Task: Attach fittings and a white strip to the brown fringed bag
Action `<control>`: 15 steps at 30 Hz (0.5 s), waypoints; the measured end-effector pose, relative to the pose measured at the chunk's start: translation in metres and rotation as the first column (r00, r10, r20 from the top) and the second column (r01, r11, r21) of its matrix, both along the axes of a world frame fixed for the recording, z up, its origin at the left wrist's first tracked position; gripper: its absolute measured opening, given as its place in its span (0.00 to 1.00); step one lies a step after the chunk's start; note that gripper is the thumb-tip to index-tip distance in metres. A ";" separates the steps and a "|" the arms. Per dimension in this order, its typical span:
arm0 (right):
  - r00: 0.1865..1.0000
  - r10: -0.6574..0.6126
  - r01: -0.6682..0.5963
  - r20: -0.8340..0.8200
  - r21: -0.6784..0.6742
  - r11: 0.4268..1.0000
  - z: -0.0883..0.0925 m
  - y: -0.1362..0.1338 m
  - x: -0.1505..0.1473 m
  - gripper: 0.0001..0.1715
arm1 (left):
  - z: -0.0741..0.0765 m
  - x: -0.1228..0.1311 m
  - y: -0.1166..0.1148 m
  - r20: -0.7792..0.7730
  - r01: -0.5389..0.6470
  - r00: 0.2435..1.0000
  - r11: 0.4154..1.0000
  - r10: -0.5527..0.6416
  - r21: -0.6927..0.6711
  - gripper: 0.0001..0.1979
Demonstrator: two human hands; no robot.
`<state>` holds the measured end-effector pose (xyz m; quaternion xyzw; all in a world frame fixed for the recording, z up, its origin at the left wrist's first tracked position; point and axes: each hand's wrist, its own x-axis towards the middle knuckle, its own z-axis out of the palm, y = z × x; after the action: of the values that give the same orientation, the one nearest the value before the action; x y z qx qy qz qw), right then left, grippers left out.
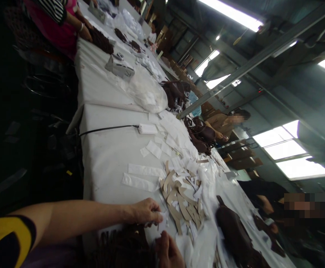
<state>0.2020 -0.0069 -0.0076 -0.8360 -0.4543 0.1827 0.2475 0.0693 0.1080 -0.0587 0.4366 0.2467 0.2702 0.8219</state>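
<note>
The left hand [147,212] reaches in from a yellow and black sleeve [9,238], and its thumb and finger are pressed together on a small white piece [163,222]. The white piece sticks out from the fingertips, in the gap between this hand and the right hand [168,251]. The right hand is just beside it, nearer the body, with its fingers bent; I cannot tell if they pinch anything. A dark brown thing [129,243] lies just under the left hand, on the body side, but it is too dark to make out well. Just to the right of the left hand is a messy heap of tan pieces [179,203], with white bits mixed in. Two white strips [145,170] lie flat on the white table [103,156], a little past the left hand. Farther past it is a white box [147,129] with a black cord [106,130]. Well to the right of both hands is a big brown bag [233,227], and beyond that sits a person in dark clothes [251,190]. Far past the left hand, a person in pink [53,28] has a hand on more brown stuff [102,41].
</note>
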 end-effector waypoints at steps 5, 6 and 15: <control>0.955 0.014 -0.012 -0.298 0.009 1.000 0.011 0.018 -0.017 0.33 | 0.002 -0.003 -0.001 -0.043 -0.032 0.998 0.997 0.035 0.076 0.11; 0.965 0.026 -0.018 -0.260 0.031 0.999 0.011 0.020 -0.019 0.32 | 0.003 -0.003 -0.001 -0.044 -0.039 0.998 0.996 0.043 0.080 0.11; 0.445 0.125 -0.597 0.887 0.190 0.780 -0.008 0.015 -0.014 0.15 | 0.005 -0.003 -0.002 0.001 -0.014 1.000 1.000 0.014 -0.010 0.12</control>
<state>0.1877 0.0080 -0.0152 -0.6053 -0.7184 -0.3083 0.1500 0.0666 0.1059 -0.0535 0.4306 0.2508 0.2747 0.8223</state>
